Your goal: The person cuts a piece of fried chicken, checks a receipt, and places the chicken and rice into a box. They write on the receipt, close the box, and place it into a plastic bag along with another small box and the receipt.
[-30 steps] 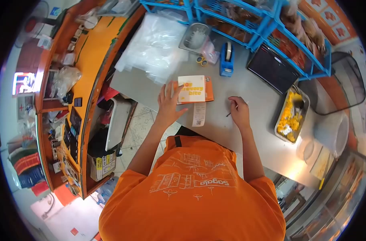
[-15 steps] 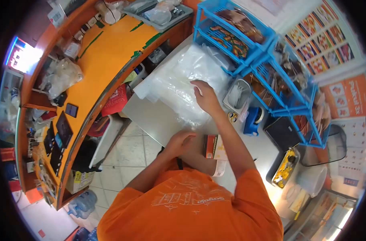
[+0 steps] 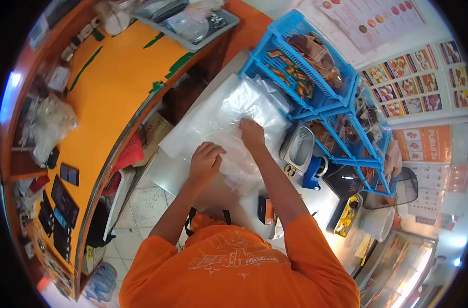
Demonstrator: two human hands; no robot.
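Clear plastic bags (image 3: 244,97) lie in a flat stack on the metal counter (image 3: 159,169). My right hand (image 3: 252,134) is over the right part of the stack, its fingers curled together at the plastic; what they pinch is too small to make out. On the near left part of the bags rests my left hand (image 3: 206,160), fingers bent and somewhat apart, with nothing visible gripped. A loose crinkled piece of clear plastic (image 3: 239,172) lies between and below the hands.
Right of the bags are a metal container (image 3: 298,145), yellow scissors (image 3: 290,170), a blue tape dispenser (image 3: 312,173) and blue racks (image 3: 316,102) of packets. A small box (image 3: 266,209) lies near my body. An orange counter (image 3: 108,77) runs along the left.
My left hand has moved forward from the counter's near edge onto the bags. My right hand has drawn its fingers together over the stack. The view has shifted slightly.
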